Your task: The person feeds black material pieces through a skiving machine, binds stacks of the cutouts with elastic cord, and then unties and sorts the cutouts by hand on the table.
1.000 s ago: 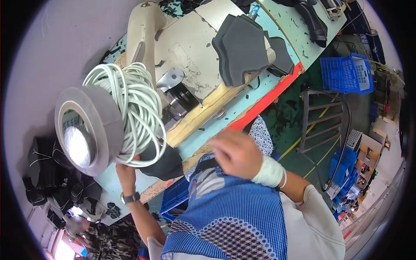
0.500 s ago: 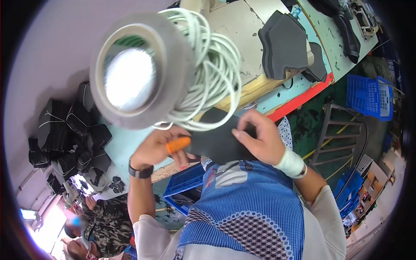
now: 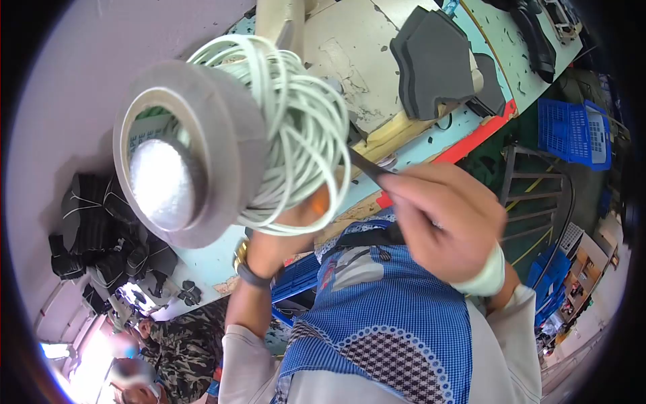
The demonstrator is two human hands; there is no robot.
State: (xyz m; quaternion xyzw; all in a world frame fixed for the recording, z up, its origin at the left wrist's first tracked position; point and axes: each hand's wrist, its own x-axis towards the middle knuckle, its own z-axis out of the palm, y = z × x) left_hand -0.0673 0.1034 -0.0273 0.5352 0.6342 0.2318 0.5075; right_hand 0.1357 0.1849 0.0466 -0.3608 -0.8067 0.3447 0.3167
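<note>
A coil of white cord [image 3: 306, 145], with a grey ring-shaped roll [image 3: 232, 155] on its left, blocks the view of the scene's left middle. Behind it the left hand [image 3: 289, 232] is partly hidden; one of its fingers wears an orange cover [image 3: 320, 200], and whether they are spread or pressed together cannot be told. The right hand [image 3: 454, 222], blurred, pinches a thin dark piece [image 3: 367, 166] in its fingers, above the near edge of the worktop [image 3: 425, 151]; the piece's left end meets the coil's outline. Far right of the coil lies a stack of grey sheets [image 3: 434, 64]. Dark tied bundles [image 3: 101, 229] crowd the left; a blue basket [image 3: 572, 131] and metal rack [image 3: 535, 176] stand right. A person in camouflage [image 3: 185, 350] is near left.
</note>
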